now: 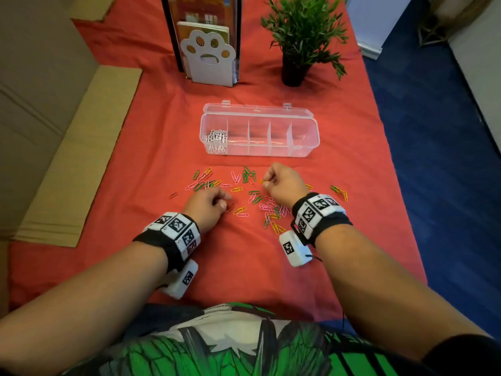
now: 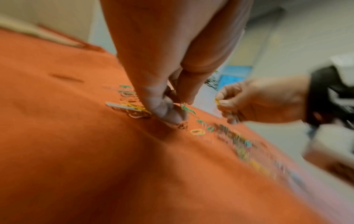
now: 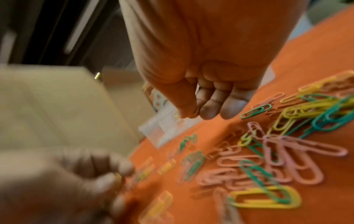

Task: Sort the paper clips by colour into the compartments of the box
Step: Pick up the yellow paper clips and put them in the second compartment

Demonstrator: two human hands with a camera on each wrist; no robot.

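Head view, centre of frame: we see a clear plastic box [image 1: 259,131] with its lid folded back, sitting on the bench [image 1: 339,126] under a red cloth. Five compartments in a row. The leftmost one holds a heap of white paper clips [image 1: 216,141]; the other four look bare.

Just below the box in the frame, apart from it, loose paper clips [image 1: 245,191] lie scattered across the cloth in a wide band: green, pink, yellow, and a few reddish ones that barely show against the fabric.

Left hand [image 1: 210,206], lower centre-left of the head view: fingers curled, tips down at the cloth among the clips. In the left wrist view the thumb and fingers [image 2: 164,109] press together at the fabric, right beside a small dark clip [image 2: 182,125]; blur keeps us from saying whether the clip is actually gripped.

Right hand [image 1: 282,183], centre-right, a little higher in the frame: fingers curled in, thumb and forefinger pinching a yellow clip [image 2: 217,101]. The left wrist view shows that pinch plainly, with the hand clear of the cloth. The right wrist view shows the curled fingers [image 3: 210,109] above the box, much blurred.

Upper frame: a white paw-shaped bookend [image 1: 208,61] fronting some books, and a potted green plant [image 1: 301,36] to its right.

Both wrists carry black bands with white marker blocks [image 1: 177,232].
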